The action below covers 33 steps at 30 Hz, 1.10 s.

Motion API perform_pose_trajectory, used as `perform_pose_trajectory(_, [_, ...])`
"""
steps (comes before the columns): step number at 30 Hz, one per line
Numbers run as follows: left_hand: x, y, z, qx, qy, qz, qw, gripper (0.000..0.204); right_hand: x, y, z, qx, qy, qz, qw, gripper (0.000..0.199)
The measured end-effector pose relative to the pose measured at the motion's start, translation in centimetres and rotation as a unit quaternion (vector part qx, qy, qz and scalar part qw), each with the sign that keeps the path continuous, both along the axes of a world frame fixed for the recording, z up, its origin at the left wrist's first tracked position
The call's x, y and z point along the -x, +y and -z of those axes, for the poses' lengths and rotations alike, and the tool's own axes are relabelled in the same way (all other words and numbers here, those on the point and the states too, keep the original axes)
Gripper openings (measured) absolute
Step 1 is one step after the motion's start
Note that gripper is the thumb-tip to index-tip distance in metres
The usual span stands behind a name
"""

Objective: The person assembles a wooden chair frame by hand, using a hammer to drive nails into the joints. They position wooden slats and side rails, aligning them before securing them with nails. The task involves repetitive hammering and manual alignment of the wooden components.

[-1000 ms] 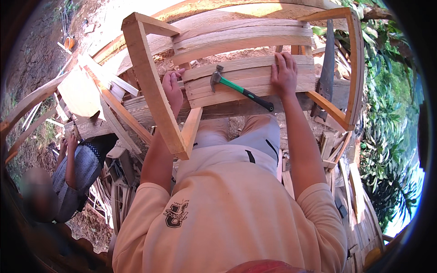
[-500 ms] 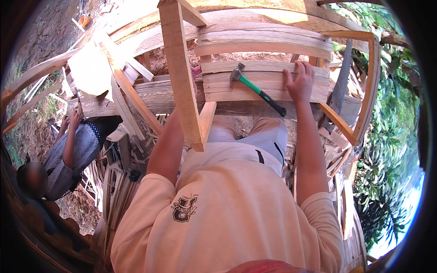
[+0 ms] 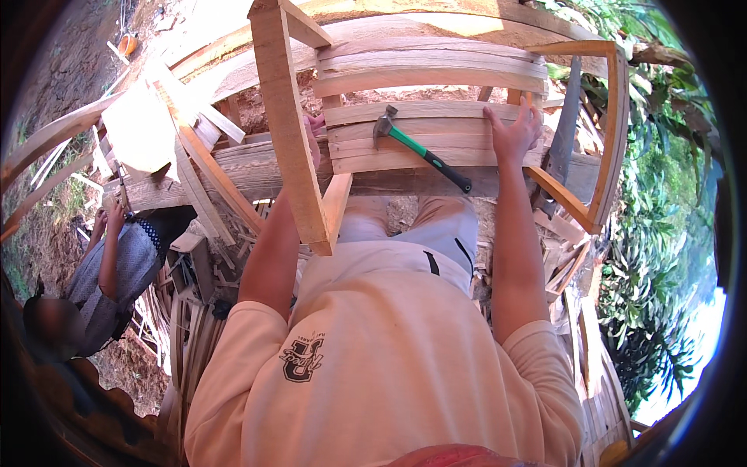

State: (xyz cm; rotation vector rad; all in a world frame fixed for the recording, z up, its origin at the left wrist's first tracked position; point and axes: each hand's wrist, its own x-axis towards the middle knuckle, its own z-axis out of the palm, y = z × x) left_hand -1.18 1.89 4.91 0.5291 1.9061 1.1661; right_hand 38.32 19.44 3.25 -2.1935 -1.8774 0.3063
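A slatted wooden chair frame [image 3: 432, 144] lies across a plank in front of my thighs. On its nearer slats rests a hammer [image 3: 421, 149] with a green and black handle, its head toward the left. My right hand [image 3: 515, 134] touches the right end of these slats, with thumb and fingers apart. Behind an upright wooden post [image 3: 289, 124] at the left end is my left hand [image 3: 315, 124]. Only some of its fingers show beside the slat ends, and its grip is hidden.
A handsaw [image 3: 563, 128] stands at the right, inside an angled wooden frame [image 3: 618, 132]. Leaning battens [image 3: 206, 163] and scrap wood lie to the left. Farther left, another person [image 3: 117, 268] holds a tool. Leafy plants [image 3: 650, 288] grow on the right.
My right hand has slid toward the right end of the slats, its fingers more spread. The whole view has shifted slightly. The hammer keeps its place on the slats.
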Motion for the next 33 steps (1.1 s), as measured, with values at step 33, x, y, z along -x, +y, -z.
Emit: perform_pose_trajectory(33, [-1.6,-1.0,-1.3,0.002,-0.05,-0.026,0.998,0.03,-5.0,4.8,-0.6,0.181,0.036,0.157,0.97,0.115])
